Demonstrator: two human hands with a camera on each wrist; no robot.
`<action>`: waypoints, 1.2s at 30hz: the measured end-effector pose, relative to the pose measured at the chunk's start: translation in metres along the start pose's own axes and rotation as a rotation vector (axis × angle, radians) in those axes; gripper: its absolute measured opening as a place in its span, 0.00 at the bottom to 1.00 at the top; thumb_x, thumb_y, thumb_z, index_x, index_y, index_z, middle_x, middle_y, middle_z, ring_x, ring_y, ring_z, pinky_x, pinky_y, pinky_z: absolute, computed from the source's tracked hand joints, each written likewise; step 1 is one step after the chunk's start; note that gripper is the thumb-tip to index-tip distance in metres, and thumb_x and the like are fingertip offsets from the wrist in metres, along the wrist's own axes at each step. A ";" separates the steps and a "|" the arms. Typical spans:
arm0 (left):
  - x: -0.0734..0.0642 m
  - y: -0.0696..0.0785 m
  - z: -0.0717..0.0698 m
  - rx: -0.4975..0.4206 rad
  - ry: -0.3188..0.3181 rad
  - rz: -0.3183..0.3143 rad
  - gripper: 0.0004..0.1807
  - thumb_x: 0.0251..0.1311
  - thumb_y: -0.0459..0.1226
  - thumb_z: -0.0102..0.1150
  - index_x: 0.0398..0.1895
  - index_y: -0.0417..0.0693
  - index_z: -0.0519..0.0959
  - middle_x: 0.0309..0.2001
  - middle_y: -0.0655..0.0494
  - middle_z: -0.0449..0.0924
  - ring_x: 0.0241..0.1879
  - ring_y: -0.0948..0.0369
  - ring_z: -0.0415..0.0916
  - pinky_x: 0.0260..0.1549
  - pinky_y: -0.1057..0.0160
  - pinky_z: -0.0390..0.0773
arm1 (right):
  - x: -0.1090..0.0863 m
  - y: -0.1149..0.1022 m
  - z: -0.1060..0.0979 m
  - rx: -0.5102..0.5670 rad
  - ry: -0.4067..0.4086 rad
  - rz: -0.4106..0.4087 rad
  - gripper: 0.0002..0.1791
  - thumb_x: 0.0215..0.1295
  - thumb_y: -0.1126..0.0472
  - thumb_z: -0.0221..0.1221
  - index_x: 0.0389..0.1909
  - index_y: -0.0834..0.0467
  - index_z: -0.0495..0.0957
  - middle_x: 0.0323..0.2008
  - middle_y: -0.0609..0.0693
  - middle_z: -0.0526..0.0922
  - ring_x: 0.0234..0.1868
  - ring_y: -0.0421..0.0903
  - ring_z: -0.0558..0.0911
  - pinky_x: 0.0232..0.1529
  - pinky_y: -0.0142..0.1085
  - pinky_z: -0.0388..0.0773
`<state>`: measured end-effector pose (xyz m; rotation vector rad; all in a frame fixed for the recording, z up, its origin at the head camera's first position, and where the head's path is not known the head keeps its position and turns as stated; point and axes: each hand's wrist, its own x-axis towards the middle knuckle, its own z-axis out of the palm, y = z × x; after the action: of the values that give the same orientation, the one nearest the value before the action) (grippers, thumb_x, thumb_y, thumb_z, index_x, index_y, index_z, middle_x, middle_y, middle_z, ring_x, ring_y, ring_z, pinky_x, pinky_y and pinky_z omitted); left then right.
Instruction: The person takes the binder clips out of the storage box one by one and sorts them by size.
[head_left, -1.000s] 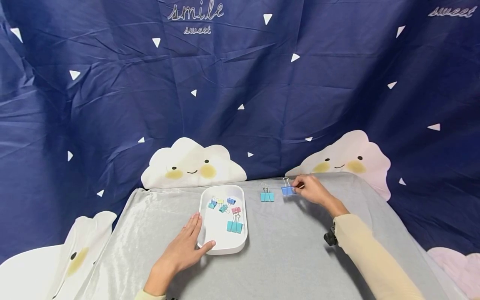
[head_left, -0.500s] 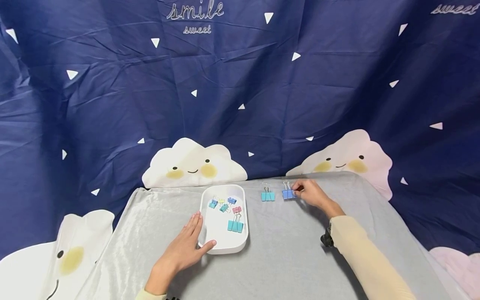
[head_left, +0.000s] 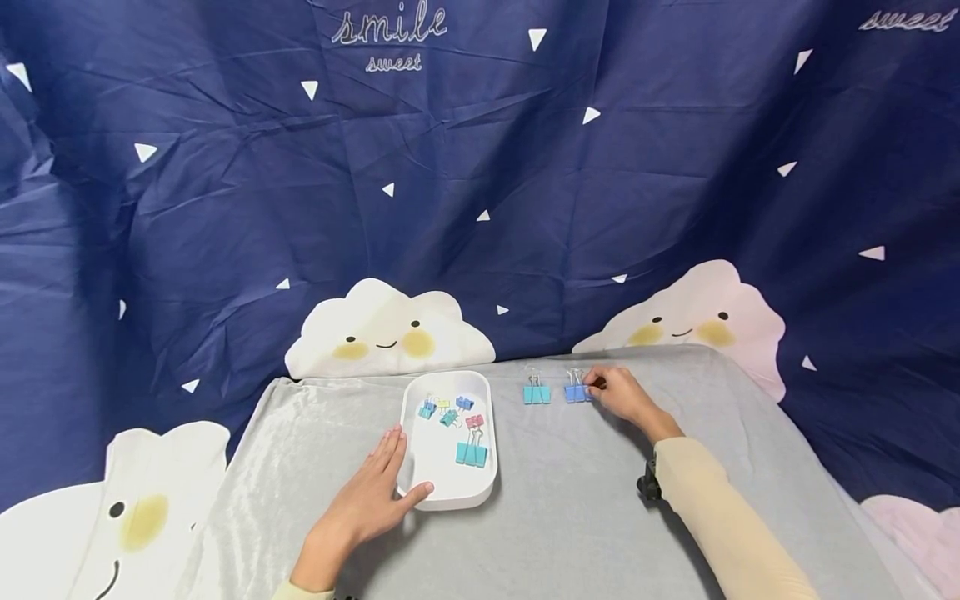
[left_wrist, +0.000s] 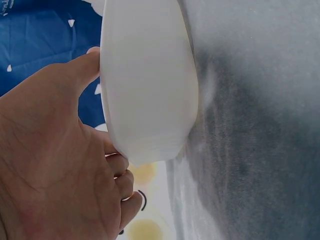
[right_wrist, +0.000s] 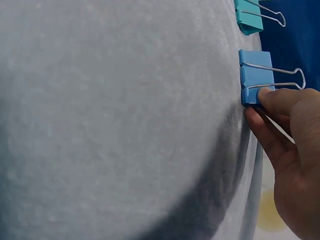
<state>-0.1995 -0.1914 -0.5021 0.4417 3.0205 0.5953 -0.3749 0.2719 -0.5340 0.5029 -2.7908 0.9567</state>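
My right hand point(head_left: 621, 394) pinches the right end of a blue binder clip point(right_wrist: 257, 75) between thumb and fingers, at the far side of the cloth-covered table. The clip's two wire handles point away from me. Left of it sits a teal binder clip point(head_left: 537, 395), apart from it and roughly in line. My left hand point(head_left: 367, 490) rests at the left side of a white tray point(head_left: 448, 502), fingers along the rim and thumb at the near left corner. Inside the tray lie several small binder clips and one large teal binder clip point(head_left: 471, 454).
Grey cloth point(head_left: 570, 500) covers the table. Behind its far edge hangs a dark blue curtain point(head_left: 480, 150) printed with white triangles and smiling clouds.
My right hand has drawn the blue binder clip slightly toward me, so it now lines up with the teal one. The left hand and the tray have stayed put.
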 end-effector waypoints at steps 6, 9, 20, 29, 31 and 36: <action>0.001 0.000 -0.001 0.004 0.007 0.002 0.57 0.71 0.69 0.53 0.85 0.36 0.53 0.87 0.43 0.47 0.87 0.45 0.45 0.84 0.41 0.55 | -0.001 0.005 0.001 -0.060 0.021 -0.008 0.05 0.70 0.70 0.67 0.43 0.65 0.87 0.39 0.58 0.90 0.42 0.54 0.88 0.46 0.51 0.87; 0.001 -0.001 0.000 0.008 0.004 0.001 0.57 0.71 0.69 0.53 0.85 0.36 0.53 0.87 0.44 0.47 0.87 0.45 0.45 0.84 0.41 0.55 | -0.002 0.008 0.002 -0.061 0.029 -0.009 0.07 0.70 0.69 0.67 0.46 0.66 0.87 0.42 0.60 0.91 0.44 0.56 0.89 0.48 0.52 0.87; 0.001 -0.001 -0.001 0.005 0.004 0.001 0.57 0.71 0.68 0.54 0.85 0.35 0.54 0.87 0.43 0.47 0.87 0.44 0.45 0.84 0.42 0.55 | -0.003 0.009 0.001 -0.055 0.062 0.005 0.07 0.71 0.68 0.66 0.46 0.65 0.87 0.42 0.59 0.91 0.45 0.57 0.89 0.50 0.54 0.87; 0.000 0.000 -0.001 -0.002 0.000 -0.004 0.57 0.70 0.69 0.54 0.85 0.36 0.53 0.87 0.44 0.47 0.87 0.45 0.45 0.84 0.42 0.55 | -0.003 0.004 -0.004 -0.023 0.049 0.023 0.09 0.70 0.68 0.66 0.47 0.67 0.86 0.43 0.62 0.90 0.45 0.59 0.90 0.48 0.53 0.88; 0.001 0.000 -0.001 -0.002 0.000 -0.003 0.57 0.70 0.68 0.54 0.85 0.36 0.53 0.87 0.43 0.47 0.87 0.45 0.45 0.84 0.42 0.55 | -0.003 0.002 -0.008 -0.027 0.057 0.024 0.07 0.70 0.68 0.66 0.46 0.66 0.86 0.43 0.61 0.89 0.43 0.57 0.90 0.46 0.51 0.88; 0.000 0.001 -0.001 -0.002 0.000 0.001 0.57 0.71 0.68 0.54 0.85 0.35 0.54 0.87 0.43 0.47 0.87 0.45 0.45 0.84 0.42 0.55 | -0.001 -0.007 -0.019 -0.076 0.080 -0.017 0.01 0.71 0.66 0.67 0.39 0.60 0.84 0.35 0.53 0.87 0.35 0.45 0.84 0.39 0.42 0.82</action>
<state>-0.1996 -0.1911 -0.5009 0.4426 3.0195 0.5977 -0.3708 0.2782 -0.5152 0.4663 -2.7355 0.8441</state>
